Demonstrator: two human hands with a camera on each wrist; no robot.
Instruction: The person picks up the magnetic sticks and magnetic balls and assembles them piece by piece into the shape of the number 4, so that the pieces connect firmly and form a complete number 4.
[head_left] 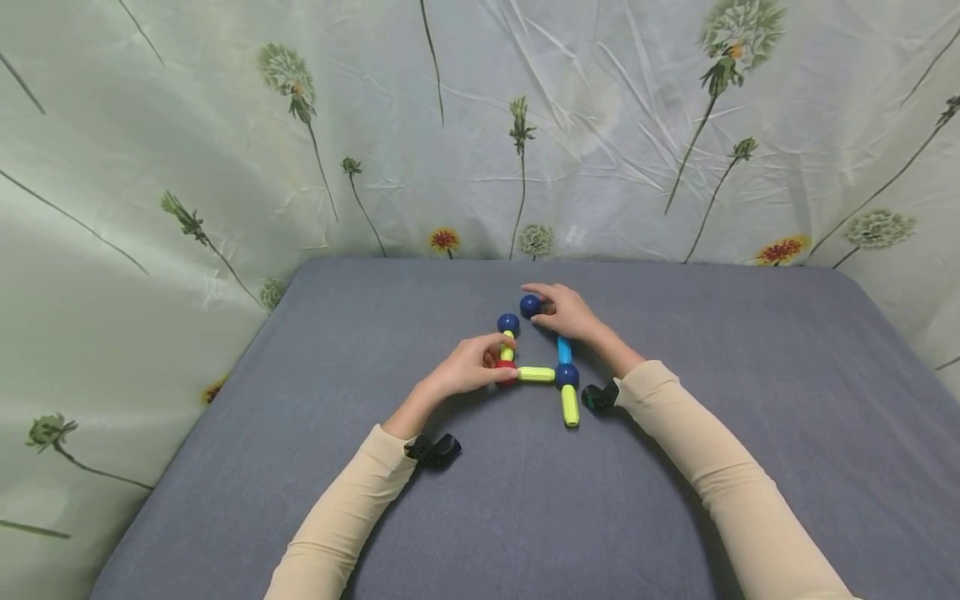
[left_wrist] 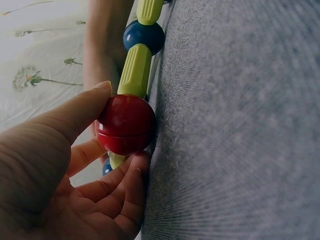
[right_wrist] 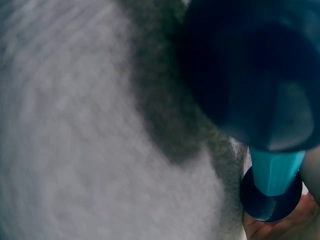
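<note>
My left hand (head_left: 471,367) grips a red ball (left_wrist: 126,125) between thumb and fingers, low at the cloth. From this ball one yellow-green building rod (head_left: 507,344) runs to a dark blue ball (head_left: 508,323), and another rod (head_left: 536,374) reaches a blue junction ball (head_left: 567,375). A light blue rod (head_left: 564,350) and a further yellow-green rod (head_left: 571,406) join that junction. My right hand (head_left: 567,315) pinches a separate-looking dark blue ball (head_left: 530,306); its palm covers the light blue rod's far end. In the right wrist view a large dark ball (right_wrist: 250,75) fills the upper right.
The pieces lie on a grey cloth-covered table (head_left: 480,517). A flower-patterned curtain (head_left: 465,167) hangs along its back and left side. Black wrist straps (head_left: 435,451) sit by both beige sleeves (head_left: 705,450).
</note>
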